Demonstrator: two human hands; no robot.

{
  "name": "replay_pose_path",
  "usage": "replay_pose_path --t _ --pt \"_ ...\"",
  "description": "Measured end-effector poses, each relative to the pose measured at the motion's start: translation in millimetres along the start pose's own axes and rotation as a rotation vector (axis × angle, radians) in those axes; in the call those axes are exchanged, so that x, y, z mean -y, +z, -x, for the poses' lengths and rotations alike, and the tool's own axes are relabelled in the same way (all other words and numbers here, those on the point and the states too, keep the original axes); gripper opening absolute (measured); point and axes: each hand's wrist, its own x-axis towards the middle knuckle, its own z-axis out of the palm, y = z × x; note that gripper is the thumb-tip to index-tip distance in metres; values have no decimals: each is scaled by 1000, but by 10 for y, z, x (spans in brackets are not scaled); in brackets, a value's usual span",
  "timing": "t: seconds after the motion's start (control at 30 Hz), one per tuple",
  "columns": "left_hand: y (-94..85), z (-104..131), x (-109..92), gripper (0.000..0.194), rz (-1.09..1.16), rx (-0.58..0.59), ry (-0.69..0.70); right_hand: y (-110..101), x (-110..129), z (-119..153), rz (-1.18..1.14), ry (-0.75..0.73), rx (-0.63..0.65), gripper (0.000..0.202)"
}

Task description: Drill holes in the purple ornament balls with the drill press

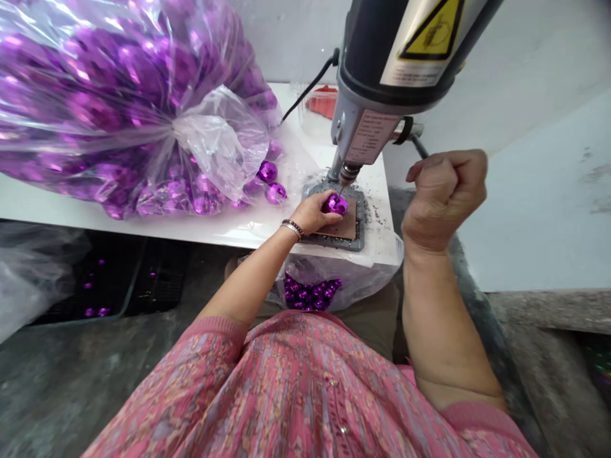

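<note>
My left hand (315, 215) holds a shiny purple faceted ball (337, 204) on a brown pad (347, 224) that lies on the grey base (359, 238) of a drill press (367, 121). The thin drill bit comes down at the top of the ball; whether it has entered the ball cannot be made out. My right hand (443, 197) is raised at the right of the machine, its fingers wrapped round the end of the feed lever (419, 146).
A big clear bag of purple balls (119, 114) fills the table's left side, with loose balls (275, 193) beside it. An open bag of purple balls (312, 294) hangs at the front edge of the table (229, 234). Dark crates (160, 280) stand below left. A black cable runs behind.
</note>
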Motion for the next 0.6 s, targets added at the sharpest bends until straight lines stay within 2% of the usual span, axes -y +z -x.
replay_pose_path --t 0.33,0.47,0.6 --pt "3 3 -12 59 15 -3 -7 -6 -108 146 -28 -2 12 36" --pt "15 7 -8 62 33 -20 -27 56 69 -165 -93 34 -27 44" --pt "-41 207 50 61 104 -38 -2 87 283 -555 -168 205 62 41"
